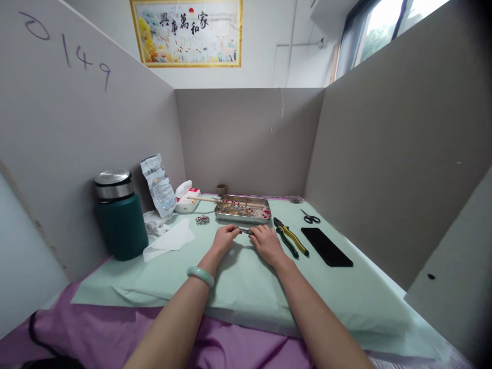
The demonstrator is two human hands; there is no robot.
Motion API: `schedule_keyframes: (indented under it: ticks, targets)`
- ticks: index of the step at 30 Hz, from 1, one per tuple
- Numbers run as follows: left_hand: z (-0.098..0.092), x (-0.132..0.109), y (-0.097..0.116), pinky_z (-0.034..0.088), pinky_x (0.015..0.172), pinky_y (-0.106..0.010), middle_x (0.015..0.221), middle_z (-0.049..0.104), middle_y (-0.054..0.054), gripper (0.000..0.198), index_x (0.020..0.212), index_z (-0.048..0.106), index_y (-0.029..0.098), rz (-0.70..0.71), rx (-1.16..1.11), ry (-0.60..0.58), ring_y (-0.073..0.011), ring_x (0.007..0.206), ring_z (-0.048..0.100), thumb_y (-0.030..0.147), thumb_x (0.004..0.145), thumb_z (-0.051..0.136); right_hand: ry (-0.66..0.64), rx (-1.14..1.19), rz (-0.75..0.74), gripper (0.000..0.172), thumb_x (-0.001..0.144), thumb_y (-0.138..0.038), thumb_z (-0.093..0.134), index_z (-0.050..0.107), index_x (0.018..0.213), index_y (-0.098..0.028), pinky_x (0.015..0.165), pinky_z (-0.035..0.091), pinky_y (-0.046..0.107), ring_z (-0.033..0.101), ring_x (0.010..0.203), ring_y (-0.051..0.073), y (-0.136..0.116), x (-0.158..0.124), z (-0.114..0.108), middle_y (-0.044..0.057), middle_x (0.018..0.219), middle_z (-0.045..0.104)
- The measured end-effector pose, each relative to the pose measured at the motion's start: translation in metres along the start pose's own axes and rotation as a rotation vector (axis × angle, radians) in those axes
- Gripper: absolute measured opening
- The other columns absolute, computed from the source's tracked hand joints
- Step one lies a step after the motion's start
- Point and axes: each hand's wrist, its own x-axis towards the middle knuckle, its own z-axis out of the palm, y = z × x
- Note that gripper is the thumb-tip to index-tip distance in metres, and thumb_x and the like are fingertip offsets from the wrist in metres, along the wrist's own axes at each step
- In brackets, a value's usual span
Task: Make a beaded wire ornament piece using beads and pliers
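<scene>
Over the pale green cover, my left hand [225, 239] and my right hand [266, 243] almost meet in front of the metal tray. A slim grey metal tool with a narrow tip [245, 231] shows between them. Its wider end lies under the fingers of my right hand, which are closed on it; whether it is tweezers or small pliers I cannot tell. The fingertips of my left hand are pinched together at the narrow tip, on something too small to make out. The tray [243, 220] holds many small red, gold and clear pieces.
Green-and-yellow pliers [292, 241], black scissors [311, 219] and a black phone-like slab [326, 247] lie to the right. Leftward are a cluster of red and silver beads [202, 220], white paper [169, 242], a tissue pack [187, 204] and a green flask [122, 225]. Grey partitions [249, 138] enclose the table.
</scene>
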Motion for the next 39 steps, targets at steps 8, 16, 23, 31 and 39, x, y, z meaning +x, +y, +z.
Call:
schedule_keyframes:
  ticks: [8, 16, 23, 31, 39]
  targets:
    - [-0.002, -0.005, 0.004, 0.025, 0.054, -0.026, 0.049, 0.04, 0.004, 0.019, 0.061, 0.065, 0.014, -0.116, -0.167, -0.086, -0.0108, 0.052, 0.034, 0.033, 0.061, 0.061, -0.015, 0.052, -0.042, 0.021, 0.096, -0.029, 0.047, 0.062, 0.109, -0.022, 0.075, 0.033, 0.029, 0.052, 0.089, 0.019, 0.003, 0.0, 0.001, 0.004, 0.097, 0.065]
    - [0.0, -0.003, 0.001, 0.033, 0.056, -0.026, 0.056, 0.052, 0.001, 0.026, 0.066, 0.066, 0.014, -0.058, -0.159, -0.014, -0.0125, 0.057, 0.043, 0.039, 0.062, 0.064, 0.039, -0.063, 0.01, 0.019, 0.095, -0.031, 0.048, 0.063, 0.103, -0.022, 0.074, 0.03, 0.032, 0.052, 0.09, 0.022, -0.004, 0.0, 0.0, 0.005, 0.094, 0.065]
    - [0.001, 0.0, -0.007, 0.029, 0.049, -0.022, 0.055, 0.048, 0.004, 0.028, 0.072, 0.064, 0.014, -0.103, -0.352, -0.054, -0.0076, 0.048, 0.037, 0.04, 0.063, 0.068, 0.112, -0.154, 0.006, 0.016, 0.094, -0.03, 0.049, 0.061, 0.097, -0.019, 0.072, 0.028, 0.033, 0.05, 0.088, 0.022, -0.012, 0.001, 0.002, 0.006, 0.091, 0.062]
    - [0.001, 0.002, -0.013, 0.024, 0.042, -0.02, 0.056, 0.05, 0.005, 0.032, 0.078, 0.06, 0.014, -0.163, -0.482, -0.122, -0.0037, 0.04, 0.032, 0.042, 0.066, 0.07, 0.182, -0.236, 0.001, 0.016, 0.093, -0.03, 0.051, 0.06, 0.092, -0.018, 0.07, 0.026, 0.033, 0.048, 0.084, 0.022, -0.017, 0.003, 0.005, 0.007, 0.087, 0.061]
    - [0.003, 0.002, -0.013, 0.025, 0.041, -0.019, 0.054, 0.054, 0.003, 0.031, 0.079, 0.057, 0.016, -0.139, -0.513, -0.15, -0.0041, 0.039, 0.035, 0.043, 0.069, 0.068, 0.178, -0.275, 0.027, 0.016, 0.092, -0.031, 0.052, 0.06, 0.088, -0.018, 0.068, 0.025, 0.033, 0.049, 0.083, 0.021, -0.022, 0.004, 0.004, 0.006, 0.085, 0.061]
